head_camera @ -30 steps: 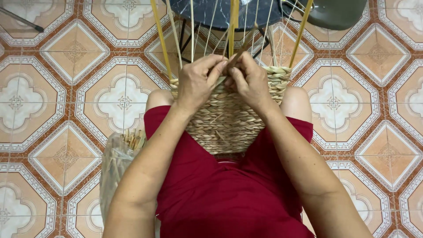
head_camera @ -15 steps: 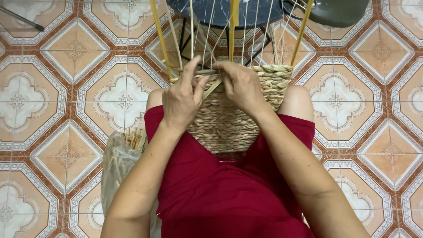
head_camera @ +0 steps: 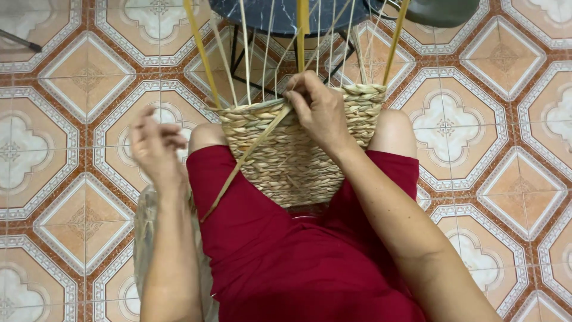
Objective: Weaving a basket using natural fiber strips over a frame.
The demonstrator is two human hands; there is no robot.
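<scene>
Left hand (head_camera: 156, 143) has come off the woven basket (head_camera: 292, 158) on the lap, loosely curled, holding nothing. Right hand (head_camera: 319, 107) alone pinches the loose strand (head_camera: 250, 155) at the rim.

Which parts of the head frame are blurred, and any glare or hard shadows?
Head view: left hand is motion-blurred, fingers smeared; right hand on the woven basket rim is sharp, as are the weave and the floor tiles. Light is soft and even, with no hard shadows and no glare.
</scene>
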